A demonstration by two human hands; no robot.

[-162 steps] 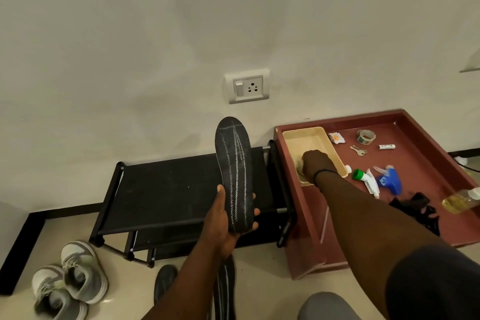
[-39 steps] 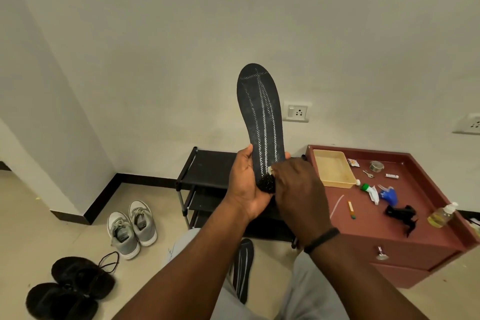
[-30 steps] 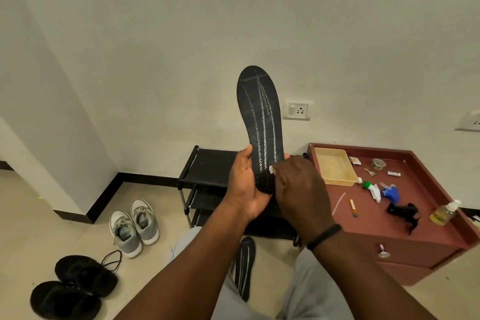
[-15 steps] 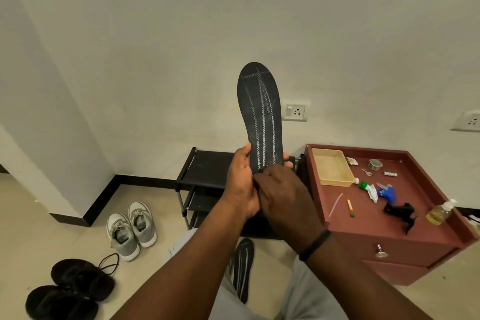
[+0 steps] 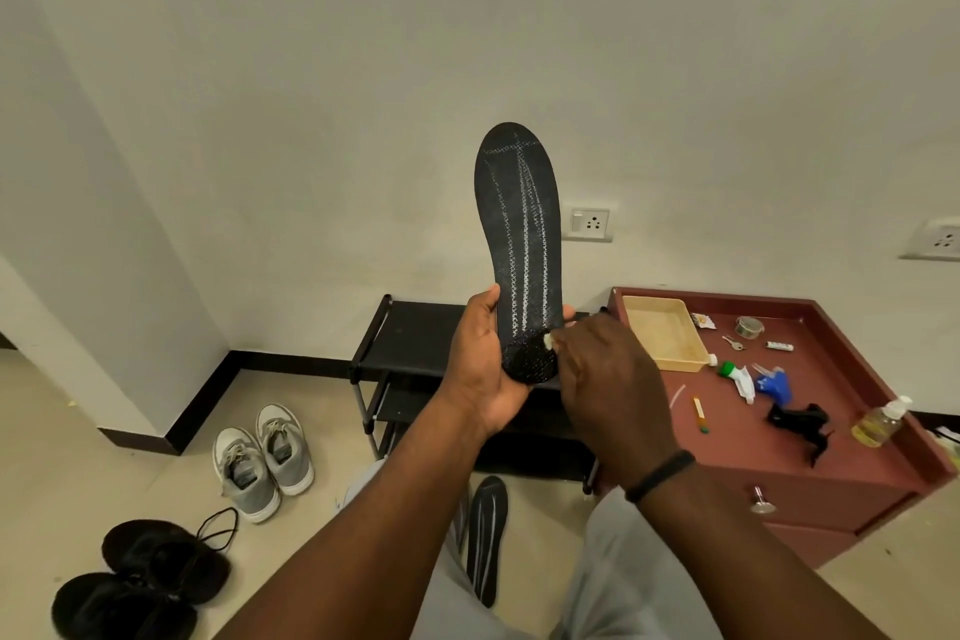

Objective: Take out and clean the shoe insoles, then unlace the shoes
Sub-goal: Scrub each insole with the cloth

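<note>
A person's left hand [image 5: 483,369] gripped the heel of a black insole [image 5: 521,244], held upright in front of the shoe rack [image 5: 415,343]. The right hand [image 5: 608,379] pinched a small pale cloth [image 5: 548,339] vs. the heel. A 2nd insole [image 5: 486,535] lay on the floor below the rack; grey sneakers [image 5: 262,457] and black shoes [image 5: 140,582] sat to the rack's left.

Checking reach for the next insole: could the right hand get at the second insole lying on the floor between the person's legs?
Probably yes: the second insole lies uncovered on the floor. But the right hand first has to free itself from the small pale wipe.
</note>
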